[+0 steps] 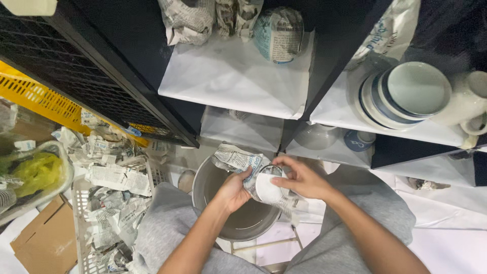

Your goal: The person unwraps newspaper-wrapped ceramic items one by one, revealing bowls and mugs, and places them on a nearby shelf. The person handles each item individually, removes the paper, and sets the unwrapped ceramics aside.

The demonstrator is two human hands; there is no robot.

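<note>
newspaper-wrapped bundles [188, 20] stand at the back of the white shelf [228, 81], one bluish and rounded [278, 34]. a flattened brown cardboard box [48, 241] lies at lower left on the floor.

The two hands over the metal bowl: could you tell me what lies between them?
In the head view, a small white dish half-wrapped in newspaper lies between the left hand and right hand.

Black shelving unit [324, 56], white shelf liners [233, 76], pale floor [446, 248]
</note>
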